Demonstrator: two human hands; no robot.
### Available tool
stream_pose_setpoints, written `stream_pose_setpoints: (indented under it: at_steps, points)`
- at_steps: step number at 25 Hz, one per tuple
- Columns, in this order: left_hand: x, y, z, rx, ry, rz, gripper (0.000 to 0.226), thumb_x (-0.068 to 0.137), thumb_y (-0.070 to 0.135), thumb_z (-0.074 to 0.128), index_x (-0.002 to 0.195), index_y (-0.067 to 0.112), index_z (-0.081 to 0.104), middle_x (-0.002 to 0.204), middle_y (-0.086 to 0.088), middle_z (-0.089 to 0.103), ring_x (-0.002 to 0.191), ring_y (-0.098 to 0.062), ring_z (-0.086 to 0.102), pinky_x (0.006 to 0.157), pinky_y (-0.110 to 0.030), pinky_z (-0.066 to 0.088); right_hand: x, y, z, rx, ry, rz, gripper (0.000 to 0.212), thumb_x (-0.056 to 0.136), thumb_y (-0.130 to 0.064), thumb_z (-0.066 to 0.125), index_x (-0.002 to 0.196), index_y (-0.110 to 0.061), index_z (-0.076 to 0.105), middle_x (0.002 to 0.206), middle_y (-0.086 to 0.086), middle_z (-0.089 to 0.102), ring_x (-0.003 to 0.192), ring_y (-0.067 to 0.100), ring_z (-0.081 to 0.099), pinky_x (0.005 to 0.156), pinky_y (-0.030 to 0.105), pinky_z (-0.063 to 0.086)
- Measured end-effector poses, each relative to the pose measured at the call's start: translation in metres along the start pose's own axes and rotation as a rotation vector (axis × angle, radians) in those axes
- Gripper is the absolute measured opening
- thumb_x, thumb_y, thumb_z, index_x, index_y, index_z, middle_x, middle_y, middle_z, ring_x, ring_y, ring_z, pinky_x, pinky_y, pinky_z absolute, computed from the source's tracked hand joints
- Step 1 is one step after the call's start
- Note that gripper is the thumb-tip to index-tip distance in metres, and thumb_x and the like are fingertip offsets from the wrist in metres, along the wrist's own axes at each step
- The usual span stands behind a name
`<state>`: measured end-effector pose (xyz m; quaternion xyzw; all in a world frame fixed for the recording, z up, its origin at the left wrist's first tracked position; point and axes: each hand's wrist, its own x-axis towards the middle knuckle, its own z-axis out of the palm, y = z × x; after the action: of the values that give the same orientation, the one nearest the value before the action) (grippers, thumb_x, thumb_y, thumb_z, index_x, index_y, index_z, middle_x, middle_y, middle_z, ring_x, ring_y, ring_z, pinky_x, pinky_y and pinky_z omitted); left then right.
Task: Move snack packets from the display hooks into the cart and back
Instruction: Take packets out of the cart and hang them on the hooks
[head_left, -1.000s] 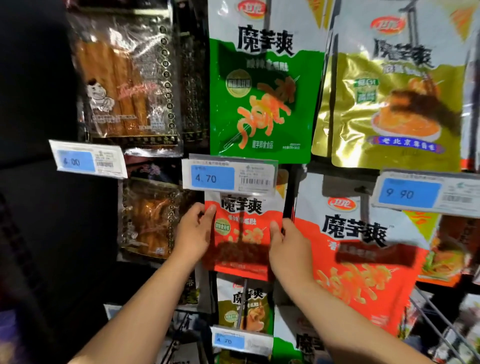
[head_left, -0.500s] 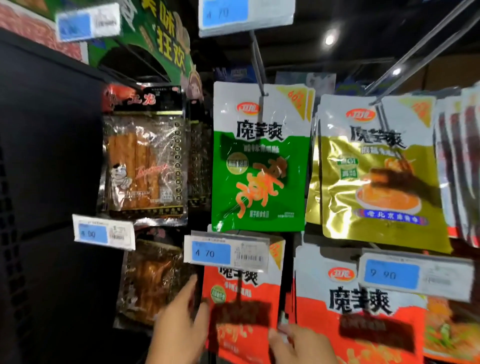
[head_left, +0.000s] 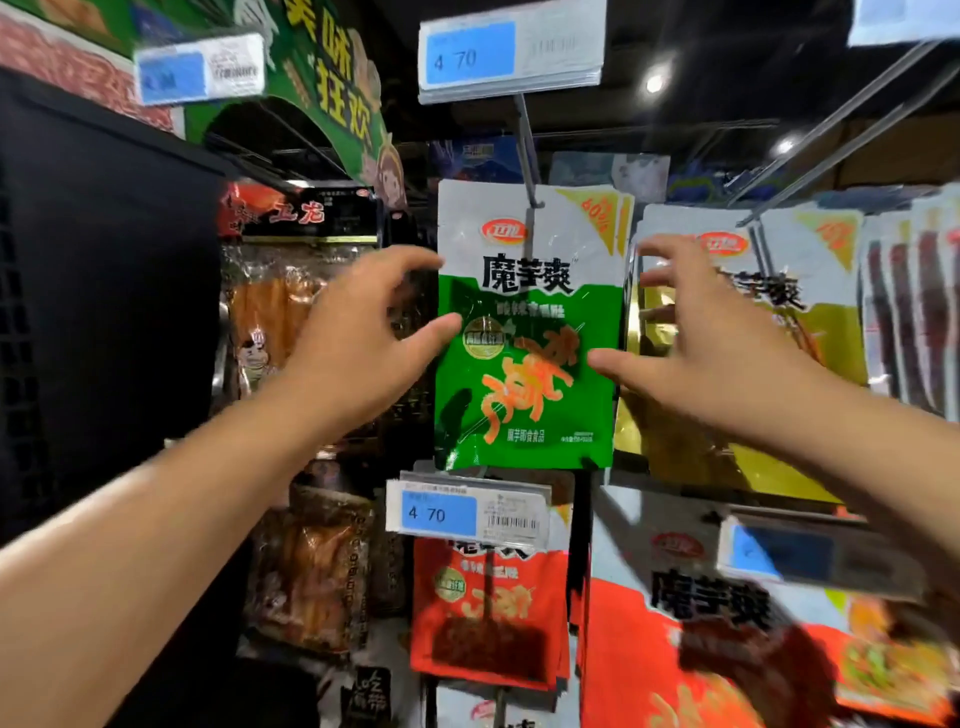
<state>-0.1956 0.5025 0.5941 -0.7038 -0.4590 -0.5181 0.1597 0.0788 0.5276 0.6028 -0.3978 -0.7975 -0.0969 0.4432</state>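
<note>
The green snack packet (head_left: 524, 332) is hung on its display hook (head_left: 527, 145), between the two grips. The left grip (head_left: 353, 332) is spread, with the packet just to its right at the thumb tip. The right grip (head_left: 711, 338) is spread too, with the packet just to its left. Whether the packet is touched cannot be told. A gold packet (head_left: 821, 332) is seen behind the right grip.
</note>
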Motion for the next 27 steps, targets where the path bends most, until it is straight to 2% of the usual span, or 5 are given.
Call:
stream_pose_setpoints:
  at_steps: [3, 8, 12, 17, 27]
  points:
    - [0.038, -0.008, 0.025, 0.046, -0.155, -0.014, 0.043, 0.086, 0.034, 0.082, 0.123, 0.028, 0.061, 0.133, -0.001, 0.06, 0.122, -0.019, 0.056, 0.102, -0.035, 0.046, 0.035, 0.011, 0.016, -0.087, -0.079, 0.143, 0.078, 0.07, -0.059, 0.081, 0.127, -0.028, 0.038, 0.131, 0.009, 0.059, 0.117, 0.028, 0.058, 0.081, 0.028, 0.035]
    - [0.048, -0.027, 0.049, -0.04, -0.174, -0.146, 0.04, 0.08, 0.019, 0.086, 0.104, 0.034, 0.058, 0.109, 0.006, 0.06, 0.101, -0.019, 0.058, 0.077, -0.031, 0.045, 0.033, 0.024, 0.029, 0.103, -0.178, 0.23, 0.063, 0.074, -0.047, 0.086, 0.122, -0.036, 0.046, 0.13, -0.006, 0.057, 0.115, 0.015, 0.054, 0.086, 0.027, 0.04]
    - [0.045, -0.031, 0.053, -0.056, -0.219, -0.162, 0.049, 0.078, 0.011, 0.087, 0.108, 0.036, 0.058, 0.098, 0.013, 0.061, 0.091, -0.017, 0.062, 0.062, -0.023, 0.046, 0.03, 0.021, 0.032, 0.076, -0.053, 0.176, 0.057, 0.072, -0.033, 0.09, 0.113, -0.037, 0.05, 0.107, -0.019, 0.055, 0.096, 0.01, 0.051, 0.062, 0.005, 0.033]
    - [0.042, -0.027, 0.058, -0.067, -0.181, -0.226, 0.05, 0.081, 0.009, 0.087, 0.117, 0.031, 0.061, 0.122, 0.0, 0.067, 0.106, -0.022, 0.066, 0.085, -0.034, 0.056, 0.031, 0.019, 0.04, 0.05, -0.032, 0.216, 0.058, 0.073, -0.024, 0.09, 0.115, -0.03, 0.051, 0.117, -0.008, 0.055, 0.1, 0.014, 0.052, 0.076, 0.023, 0.038]
    - [0.025, -0.025, 0.052, -0.055, -0.138, -0.114, 0.047, 0.087, 0.01, 0.081, 0.13, 0.017, 0.065, 0.151, -0.006, 0.046, 0.139, -0.028, 0.047, 0.118, -0.042, 0.04, 0.017, 0.013, 0.045, -0.042, 0.018, 0.211, 0.063, 0.075, -0.033, 0.089, 0.125, -0.027, 0.051, 0.115, -0.013, 0.049, 0.102, 0.007, 0.046, 0.079, 0.022, 0.033]
